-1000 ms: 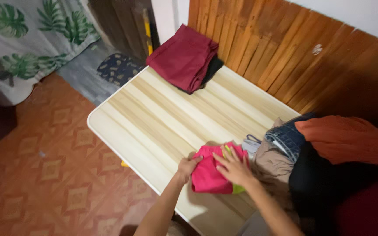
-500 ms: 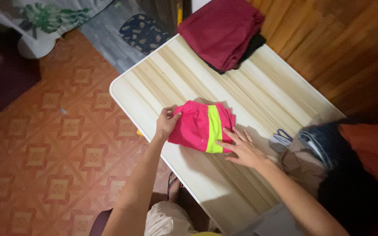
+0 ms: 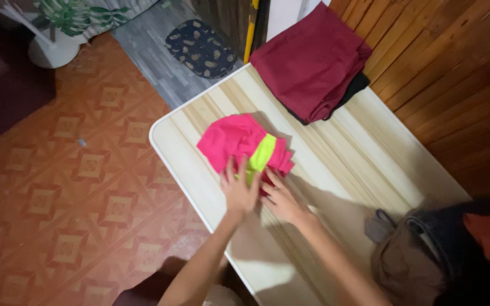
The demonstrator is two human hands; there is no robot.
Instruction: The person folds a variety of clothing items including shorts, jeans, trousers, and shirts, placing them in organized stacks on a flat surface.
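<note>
Both hands lie on a pink garment [image 3: 235,139] with a bright yellow-green stripe, which rests on the light wooden table [image 3: 336,147] near its left edge. The left hand [image 3: 239,190] is spread flat, fingers open, and presses on the near edge of the garment, over the stripe. The right hand [image 3: 279,198] is just beside it, also flat with open fingers, touching the same edge of the cloth; neither hand grips the fabric. At the far end of the table sits a folded dark red cloth [image 3: 313,59] on top of something black. On the right, well apart from the hands, is a pile of clothes [image 3: 421,255] in beige, denim and orange.
</note>
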